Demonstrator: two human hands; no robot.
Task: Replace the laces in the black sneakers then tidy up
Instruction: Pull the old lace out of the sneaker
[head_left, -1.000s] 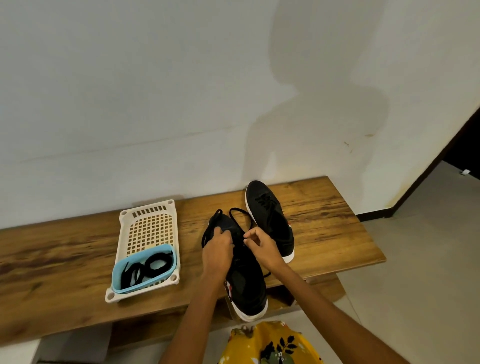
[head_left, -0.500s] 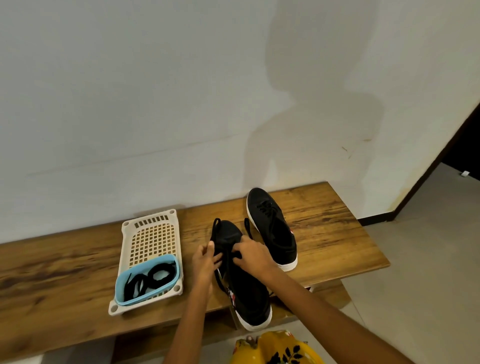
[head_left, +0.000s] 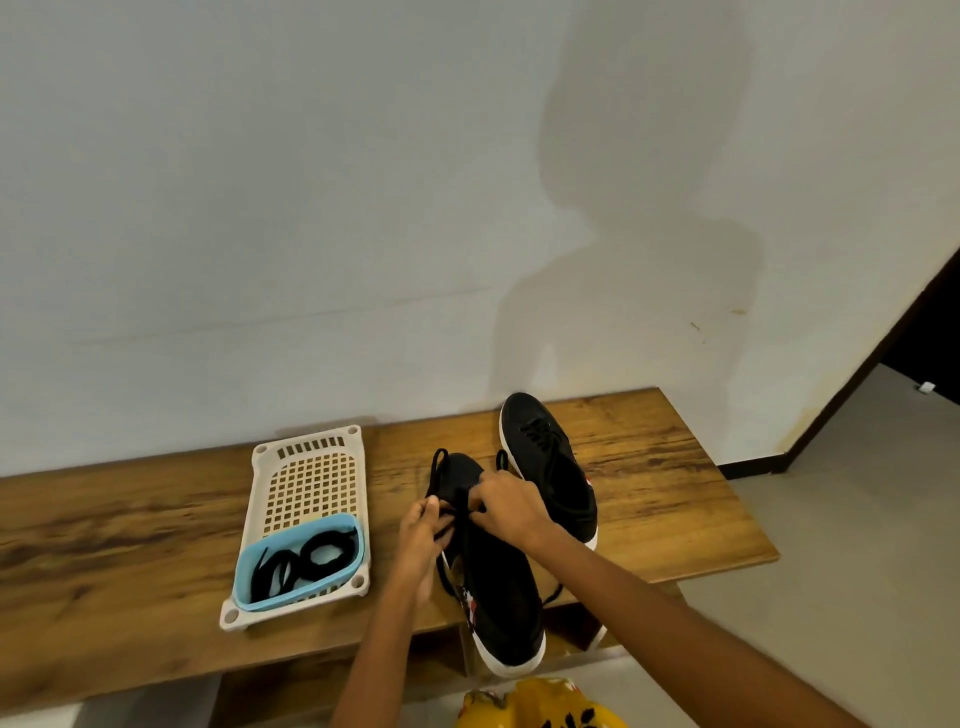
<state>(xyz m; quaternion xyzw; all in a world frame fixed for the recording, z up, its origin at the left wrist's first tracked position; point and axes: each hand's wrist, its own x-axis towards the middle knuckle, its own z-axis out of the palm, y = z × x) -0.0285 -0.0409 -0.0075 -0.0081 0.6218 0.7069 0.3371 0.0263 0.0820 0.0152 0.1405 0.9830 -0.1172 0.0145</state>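
Black sneaker (head_left: 493, 582), the nearer one, is lying at lower centre of the frame on the wooden desk (head_left: 649, 493), its heel overhanging the front edge. Left hand (head_left: 423, 535) and right hand (head_left: 511, 506) are each closing their grip on its black lace (head_left: 460, 512) over the tongue. Second sneaker (head_left: 550, 467) is sitting just right. White tray (head_left: 306, 467) at lower left is holding a blue tub (head_left: 249, 564) of coiled laces (head_left: 306, 558).

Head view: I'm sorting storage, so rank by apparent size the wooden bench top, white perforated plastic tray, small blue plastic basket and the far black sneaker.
1. Wooden bench top
2. White perforated plastic tray
3. Far black sneaker and small blue plastic basket: too similar to rank, and the basket sits nearer the camera.
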